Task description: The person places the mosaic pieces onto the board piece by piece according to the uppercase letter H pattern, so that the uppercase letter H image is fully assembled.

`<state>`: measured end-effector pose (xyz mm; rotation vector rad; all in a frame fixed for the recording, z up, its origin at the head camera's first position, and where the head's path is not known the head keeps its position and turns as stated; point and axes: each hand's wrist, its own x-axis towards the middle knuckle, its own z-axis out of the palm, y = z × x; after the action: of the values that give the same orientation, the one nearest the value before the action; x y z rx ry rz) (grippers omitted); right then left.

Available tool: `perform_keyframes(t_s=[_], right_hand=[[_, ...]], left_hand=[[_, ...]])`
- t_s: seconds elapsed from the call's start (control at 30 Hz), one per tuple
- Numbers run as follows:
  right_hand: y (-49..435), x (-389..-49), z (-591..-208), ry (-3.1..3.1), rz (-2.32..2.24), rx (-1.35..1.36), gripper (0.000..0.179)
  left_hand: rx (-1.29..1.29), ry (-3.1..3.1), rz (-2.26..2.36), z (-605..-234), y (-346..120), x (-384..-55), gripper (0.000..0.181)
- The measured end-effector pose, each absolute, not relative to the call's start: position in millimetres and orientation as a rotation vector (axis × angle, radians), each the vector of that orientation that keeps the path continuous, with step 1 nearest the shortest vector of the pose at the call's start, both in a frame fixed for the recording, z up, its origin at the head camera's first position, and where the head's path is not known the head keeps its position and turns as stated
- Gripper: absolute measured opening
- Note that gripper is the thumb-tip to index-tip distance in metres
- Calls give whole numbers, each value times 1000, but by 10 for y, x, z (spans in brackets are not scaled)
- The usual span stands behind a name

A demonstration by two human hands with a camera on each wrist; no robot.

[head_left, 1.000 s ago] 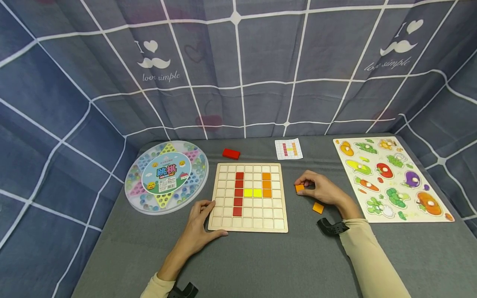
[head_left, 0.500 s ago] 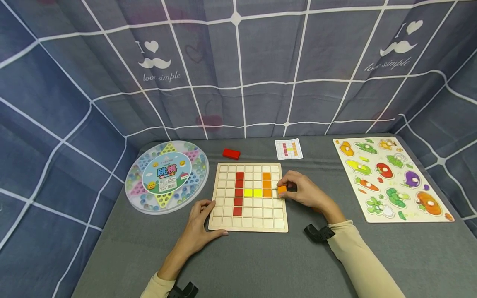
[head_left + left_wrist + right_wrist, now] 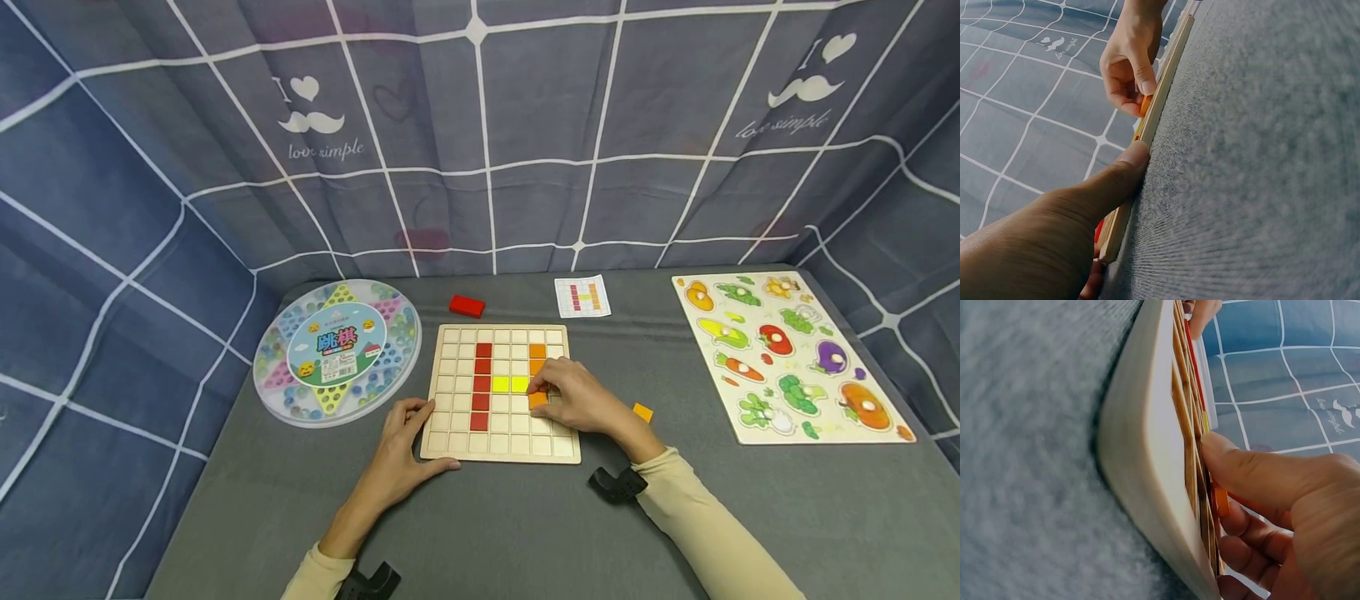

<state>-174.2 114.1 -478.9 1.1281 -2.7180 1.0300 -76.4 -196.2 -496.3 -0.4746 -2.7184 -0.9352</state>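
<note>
A wooden grid board (image 3: 450, 447) lies on the grey cloth. It carries a column of red square tiles (image 3: 481, 383), two yellow tiles (image 3: 510, 383) in a row and orange tiles (image 3: 537, 350) in a column at right. My left hand (image 3: 400, 454) holds the board's near-left corner, thumb along the front edge and fingers at the left side. Over the right part of the board, my right hand (image 3: 583, 402) pinches an orange square tile (image 3: 1221, 501) between thumb and fingers, right at the lower end of the orange column. The hand partly covers that column.
One loose orange tile (image 3: 642, 412) lies right of the board. Behind it are a red block (image 3: 467, 306) and a printed pattern card (image 3: 582, 297). A round Chinese checkers box (image 3: 337, 354) stands left, a vegetable puzzle board (image 3: 750, 383) right. A checked curtain (image 3: 525, 208) rises behind.
My right hand has carried the orange tile leftward from beside the board onto the grid, below the other orange tiles. My left hand has stayed at its corner.
</note>
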Motion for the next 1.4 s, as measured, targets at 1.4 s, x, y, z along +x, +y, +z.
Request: perform_keyframes(t_s=[1.4], right_hand=[[1212, -1753, -4789, -2767, 1016, 1200, 28]], left_hand=[[-476, -2710, -960, -4964, -1957, -762, 95]])
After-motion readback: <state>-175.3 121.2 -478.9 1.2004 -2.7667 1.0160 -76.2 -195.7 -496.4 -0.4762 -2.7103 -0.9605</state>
